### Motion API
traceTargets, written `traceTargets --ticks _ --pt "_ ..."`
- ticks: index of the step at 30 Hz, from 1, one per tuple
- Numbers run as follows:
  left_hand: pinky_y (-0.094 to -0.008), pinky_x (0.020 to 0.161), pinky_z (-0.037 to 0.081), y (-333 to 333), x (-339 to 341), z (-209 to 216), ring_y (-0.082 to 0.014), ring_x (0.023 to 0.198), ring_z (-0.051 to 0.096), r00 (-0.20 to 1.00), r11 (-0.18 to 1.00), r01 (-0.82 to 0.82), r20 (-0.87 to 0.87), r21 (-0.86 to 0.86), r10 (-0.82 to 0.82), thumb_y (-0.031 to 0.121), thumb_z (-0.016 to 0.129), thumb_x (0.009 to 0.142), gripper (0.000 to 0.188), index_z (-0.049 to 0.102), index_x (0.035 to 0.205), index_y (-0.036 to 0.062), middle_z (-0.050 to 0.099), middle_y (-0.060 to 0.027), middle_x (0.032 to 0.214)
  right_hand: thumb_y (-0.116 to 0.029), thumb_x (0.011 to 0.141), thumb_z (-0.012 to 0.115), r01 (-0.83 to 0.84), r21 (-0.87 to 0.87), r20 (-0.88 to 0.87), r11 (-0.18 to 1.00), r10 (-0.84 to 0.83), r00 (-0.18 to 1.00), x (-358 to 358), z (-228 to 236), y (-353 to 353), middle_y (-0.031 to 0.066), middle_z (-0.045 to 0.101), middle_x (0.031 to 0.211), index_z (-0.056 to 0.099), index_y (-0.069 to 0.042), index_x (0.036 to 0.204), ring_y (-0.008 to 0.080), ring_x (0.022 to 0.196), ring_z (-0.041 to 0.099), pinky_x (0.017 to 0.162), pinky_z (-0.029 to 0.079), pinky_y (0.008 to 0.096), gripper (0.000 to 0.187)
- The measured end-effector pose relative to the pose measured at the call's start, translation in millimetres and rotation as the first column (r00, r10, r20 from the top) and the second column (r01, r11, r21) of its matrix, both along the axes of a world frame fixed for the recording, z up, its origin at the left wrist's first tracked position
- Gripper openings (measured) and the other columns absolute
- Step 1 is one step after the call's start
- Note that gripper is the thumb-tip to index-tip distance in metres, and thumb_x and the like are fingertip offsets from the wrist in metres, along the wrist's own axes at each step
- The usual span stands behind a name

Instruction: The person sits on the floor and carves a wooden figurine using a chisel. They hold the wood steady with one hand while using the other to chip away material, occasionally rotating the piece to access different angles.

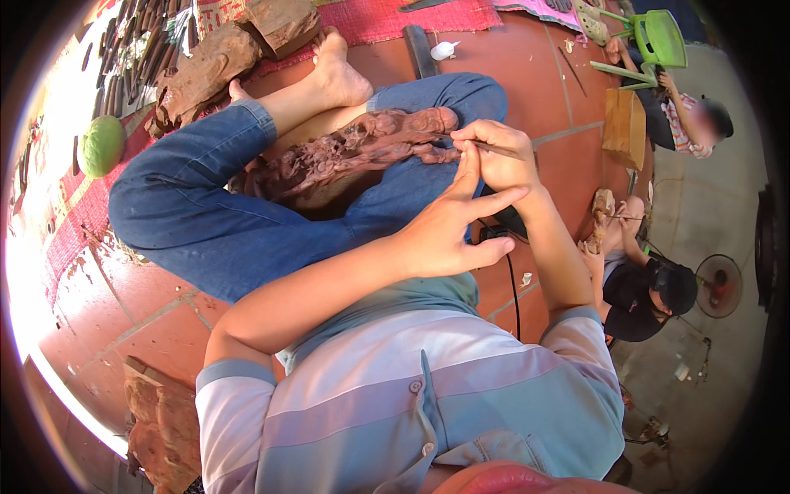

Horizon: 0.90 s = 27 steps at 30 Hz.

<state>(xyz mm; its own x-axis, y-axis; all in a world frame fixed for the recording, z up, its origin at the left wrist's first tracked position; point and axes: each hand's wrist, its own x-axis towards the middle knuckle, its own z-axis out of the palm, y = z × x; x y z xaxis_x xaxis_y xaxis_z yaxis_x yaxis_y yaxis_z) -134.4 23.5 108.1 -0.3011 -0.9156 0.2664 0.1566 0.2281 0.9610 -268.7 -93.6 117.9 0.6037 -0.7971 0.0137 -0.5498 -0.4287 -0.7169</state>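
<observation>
A reddish-brown wood carving (pixel 354 148) with knobbly, deeply cut relief lies across my lap, over my crossed legs in blue jeans. My right hand (pixel 508 165) is closed around a slim carving tool (pixel 499 150), whose tip points left toward the carving's right end. Below it, my left hand (pixel 448 230) has its thumb and fingers spread. The left index finger reaches up to the right hand's fingertips beside the tool; whether it touches the tool is hard to see. The carving's lower left side is partly shaded between my legs.
Many carving tools (pixel 136 62) lie at far left, near a green melon (pixel 102 146). Large wood chunks (pixel 210 70) rest beyond my foot. A dark bar (pixel 420 51) stands near my knee. Two people work at right, near a wood block (pixel 623 129) and a fan (pixel 719 286).
</observation>
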Motion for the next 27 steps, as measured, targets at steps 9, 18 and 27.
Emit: traceTargets --ticks 9,18,27 --pt "-0.0494 0.115 0.007 -2 -2 4 -0.0484 0.139 -0.017 1.000 0.999 -0.024 0.006 0.032 0.024 0.022 0.065 0.083 0.067 0.042 0.145 0.0146 -0.012 -0.0477 0.143 -0.002 0.076 0.068 -0.082 0.002 -0.104 0.997 0.082 0.991 3 6 -15 0.0089 0.068 0.081 0.069 -0.009 0.088 0.0274 0.071 0.065 0.062 0.051 0.0331 0.014" --pt "-0.0460 0.115 0.007 -4 4 2 -0.0472 0.136 -0.021 0.999 0.999 -0.018 -0.045 0.034 0.019 0.019 0.067 0.082 0.070 0.040 0.146 0.0132 -0.008 -0.0505 0.141 0.006 0.076 0.067 -0.126 0.013 -0.101 0.992 0.127 0.987 4 -1 -16 0.0102 0.069 0.083 0.068 0.000 0.090 0.0161 0.075 0.066 0.065 0.053 0.0292 0.015" --pt "-0.0478 0.115 0.005 0 2 -2 -0.0487 0.137 -0.023 0.999 0.999 -0.018 -0.026 0.044 0.019 0.021 0.068 0.081 0.070 0.041 0.145 0.0157 -0.012 -0.0479 0.143 0.007 0.074 0.067 -0.168 -0.015 -0.143 0.986 0.164 0.976 12 5 -15 0.0103 0.068 0.081 0.069 -0.003 0.090 0.0197 0.073 0.066 0.063 0.053 0.0296 0.019"
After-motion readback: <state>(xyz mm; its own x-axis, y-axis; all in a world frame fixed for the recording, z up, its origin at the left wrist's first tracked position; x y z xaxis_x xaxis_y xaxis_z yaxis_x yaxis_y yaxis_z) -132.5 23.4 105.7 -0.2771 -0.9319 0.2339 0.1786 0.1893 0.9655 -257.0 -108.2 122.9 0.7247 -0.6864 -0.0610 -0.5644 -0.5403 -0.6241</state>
